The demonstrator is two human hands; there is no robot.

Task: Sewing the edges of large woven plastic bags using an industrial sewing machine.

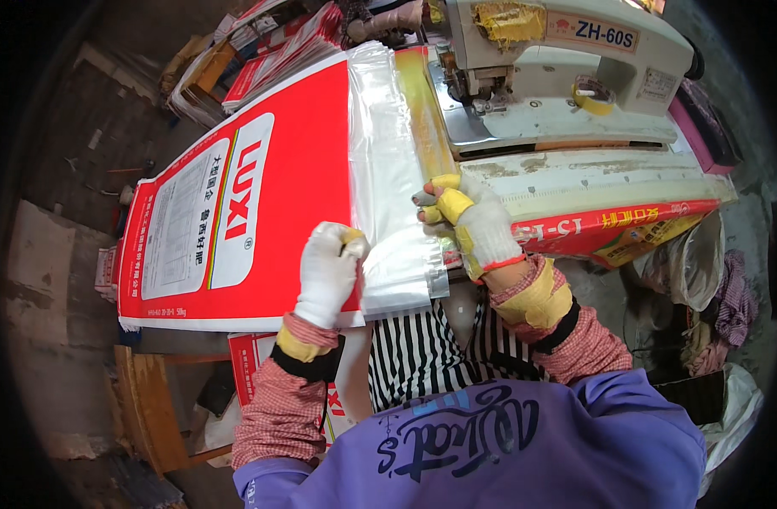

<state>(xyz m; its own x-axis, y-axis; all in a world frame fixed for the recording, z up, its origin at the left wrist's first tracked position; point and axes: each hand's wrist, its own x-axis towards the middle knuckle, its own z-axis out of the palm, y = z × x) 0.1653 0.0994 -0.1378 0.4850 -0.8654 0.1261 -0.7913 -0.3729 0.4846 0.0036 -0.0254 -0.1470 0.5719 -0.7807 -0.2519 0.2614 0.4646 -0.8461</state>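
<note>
A flat red and white woven sack [308,136] lies before me, with a clear plastic liner [388,153] sticking out of its right end. My left hand [327,276], in a white knit glove, is closed on the sack near its front edge, where the red meets the liner. Over the liner's right end is my right hand [472,219], in a white glove with yellow finger covers and some fingertips bare. Its fingers are curled together; what they hold, if anything, is hidden. A pale sewing machine [567,68] stands beyond my right hand.
More red sacks [287,59] are piled at the far left. A tape roll [594,95] rests on the machine bed. Red printed sheeting [613,233] covers the machine table's front. A wooden stool [147,407] is below left, and plastic bags [690,263] hang at the right.
</note>
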